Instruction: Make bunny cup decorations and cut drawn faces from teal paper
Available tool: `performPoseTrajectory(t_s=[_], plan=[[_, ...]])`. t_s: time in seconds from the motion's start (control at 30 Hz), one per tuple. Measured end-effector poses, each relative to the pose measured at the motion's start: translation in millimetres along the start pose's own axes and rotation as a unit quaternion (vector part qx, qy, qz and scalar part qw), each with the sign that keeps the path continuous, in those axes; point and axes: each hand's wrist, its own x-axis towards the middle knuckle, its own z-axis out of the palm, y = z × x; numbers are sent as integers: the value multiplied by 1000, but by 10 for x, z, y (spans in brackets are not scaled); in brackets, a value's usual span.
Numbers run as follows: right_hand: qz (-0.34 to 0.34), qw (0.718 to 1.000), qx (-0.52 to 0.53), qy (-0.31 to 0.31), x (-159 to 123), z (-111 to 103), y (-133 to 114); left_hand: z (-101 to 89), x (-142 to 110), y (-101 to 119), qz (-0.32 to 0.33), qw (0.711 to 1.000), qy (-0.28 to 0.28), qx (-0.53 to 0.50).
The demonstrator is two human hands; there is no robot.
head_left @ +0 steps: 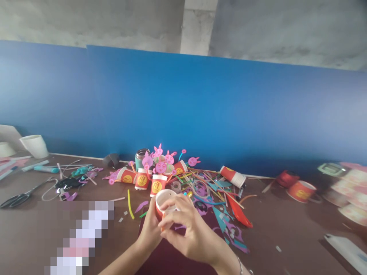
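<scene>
Over one tabletop [275, 225], the left hand [151, 227] grasps one red cup [161, 199]; the right hand [186, 227] is curled at its rim, its grip I cannot tell. Just behind this cup stand two similar cups [142, 179], their yellow labels [156, 186] unreadable. Left of it lies one yellow strip [130, 204].

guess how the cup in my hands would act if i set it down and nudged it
The cup is open and hollow, so it would probably be light and slide or tip easily. Its wall looks thin, so a hard squeeze from the left hand might dent it. Its round rim suggests it could roll once on its side.
</scene>
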Motion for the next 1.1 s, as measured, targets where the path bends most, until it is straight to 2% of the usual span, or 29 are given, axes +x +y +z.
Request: performPoseTrajectory(t_s=[0.07,0.17,0.23,0.3,0.33,0.4,0.47,0.5,0.63,0.73,0.93,1.1], plan=[[51,995,72,38,12,-33,60,6,-13,6,7,1000,-22,-14],[172,961,108,185,22,-64,247,20,-53,18,22,999,-28,13],[232,933,91,261,17,-86,380,22,-69,5,33,997,3,63],[264,913,86,299,6,-112,475,16,-66,-28,52,991,48,115],[276,911,93,292,1,-123,504,11,-58,-49,65,987,68,133],[299,919,124,225,-1,-128,526,0,-39,-87,90,979,97,154],[306,929,150,147,8,-100,523,-8,-28,-112,104,974,107,172],[302,932,154,132,15,-74,519,-10,-29,-117,110,971,103,185],[266,938,150,166,38,42,515,-14,-59,-99,121,968,42,216],[272,938,154,149,40,66,508,-12,-73,-70,120,972,-3,204],[296,947,100,71,14,48,491,1,-65,-31,136,971,-30,193],[298,952,45,57,-4,99,513,29,-87,-9,144,969,-28,199]])
